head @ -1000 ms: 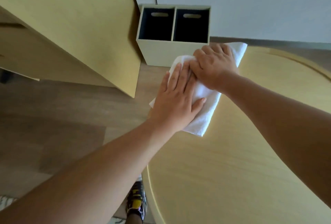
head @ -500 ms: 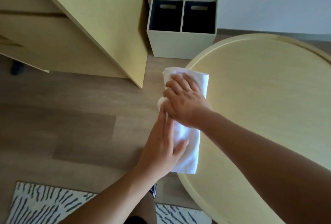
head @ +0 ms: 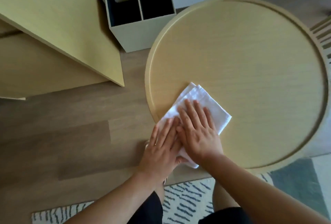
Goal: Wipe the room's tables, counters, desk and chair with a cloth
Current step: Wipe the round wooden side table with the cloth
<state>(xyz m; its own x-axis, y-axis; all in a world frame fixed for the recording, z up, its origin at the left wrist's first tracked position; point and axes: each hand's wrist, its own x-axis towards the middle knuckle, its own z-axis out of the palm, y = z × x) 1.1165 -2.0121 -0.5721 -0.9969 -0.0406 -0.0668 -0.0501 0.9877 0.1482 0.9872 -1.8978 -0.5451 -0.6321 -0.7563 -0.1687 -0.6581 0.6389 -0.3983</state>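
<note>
A folded white cloth (head: 202, 102) lies on the near left edge of the round pale-wood table (head: 250, 59). My right hand (head: 198, 130) presses flat on the cloth, fingers spread, pointing away from me. My left hand (head: 161, 148) lies beside it, also flat, over the cloth's near left part where the cloth overhangs the table's raised rim. The two hands touch along their inner edges. The cloth's near end is hidden under both hands.
A pale-wood desk or cabinet (head: 59, 26) stands at the left. A two-compartment bin (head: 139, 17) sits on the wooden floor between it and the table, against the white wall. A striped rug (head: 188, 204) lies under me.
Both hands have slid the cloth along the table's left rim toward me, from the far left edge to the near left edge. The camera now looks more steeply down.
</note>
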